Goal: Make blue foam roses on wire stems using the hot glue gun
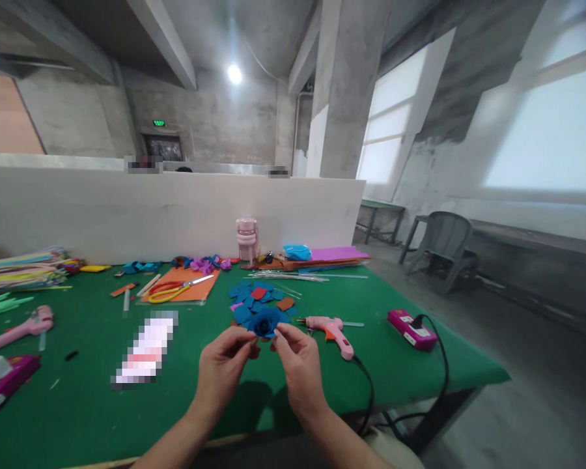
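A small blue paper rose (265, 322) is held up over the green table (97, 417) between both hands. My left hand (223, 368) pinches its left side with curled fingers. My right hand (297, 365) pinches its right edge between thumb and forefinger. Just behind the flower lies a heap of cut blue and red petal pieces (260, 301). A pink hot glue gun (331, 331) rests on the cloth right of my right hand, its black cord (368, 391) running off the front edge.
Yellow-handled scissors (173, 290) lie on an orange sheet. A magenta power strip (413, 329) sits near the right corner. Coloured sticks (22, 267) are stacked at far left, with another pink glue gun (17, 330). A white partition (176, 212) backs the table; a grey chair (446, 251) stands at right.
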Demonstrator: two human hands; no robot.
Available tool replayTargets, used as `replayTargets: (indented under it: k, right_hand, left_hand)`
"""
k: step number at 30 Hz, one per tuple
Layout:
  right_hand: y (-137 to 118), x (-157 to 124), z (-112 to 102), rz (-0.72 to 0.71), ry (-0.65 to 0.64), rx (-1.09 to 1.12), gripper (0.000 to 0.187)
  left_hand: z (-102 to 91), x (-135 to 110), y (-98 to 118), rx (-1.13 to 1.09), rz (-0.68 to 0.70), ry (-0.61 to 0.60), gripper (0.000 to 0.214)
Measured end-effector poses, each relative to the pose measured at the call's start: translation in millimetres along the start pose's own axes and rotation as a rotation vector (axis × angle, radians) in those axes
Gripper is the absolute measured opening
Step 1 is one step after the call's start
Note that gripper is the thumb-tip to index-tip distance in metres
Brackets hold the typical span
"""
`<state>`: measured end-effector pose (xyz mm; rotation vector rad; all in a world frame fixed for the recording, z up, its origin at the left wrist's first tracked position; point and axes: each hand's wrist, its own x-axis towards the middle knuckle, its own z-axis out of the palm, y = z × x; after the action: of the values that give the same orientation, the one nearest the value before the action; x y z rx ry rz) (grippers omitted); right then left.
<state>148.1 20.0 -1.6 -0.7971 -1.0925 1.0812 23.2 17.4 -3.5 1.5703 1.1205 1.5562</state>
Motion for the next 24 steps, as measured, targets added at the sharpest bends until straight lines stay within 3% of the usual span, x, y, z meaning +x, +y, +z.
replayTargets:
  k: [10, 17, 24]
  right_hand:
    - [-4.8, -2.5, -3.5, -0.115, -0.033, -0.140, 0.032]
    - [-6.4, -0.4, -1.7, -0.018, -0.015, -0.073, 0.026]
    - [-9.4, 2.3, -2.7, 0.000, 0.009, -0.131, 0.036]
  left_hand:
    - [1.4, -0.3, 1.0, 0.009, -0.032, 0.020, 0.007]
    - [2.4, -0.5, 5.3, 0.014, -0.074, 0.032, 0.005]
    - [2.9, -0.9, 1.3, -0.002, -0.093, 0.019, 0.004]
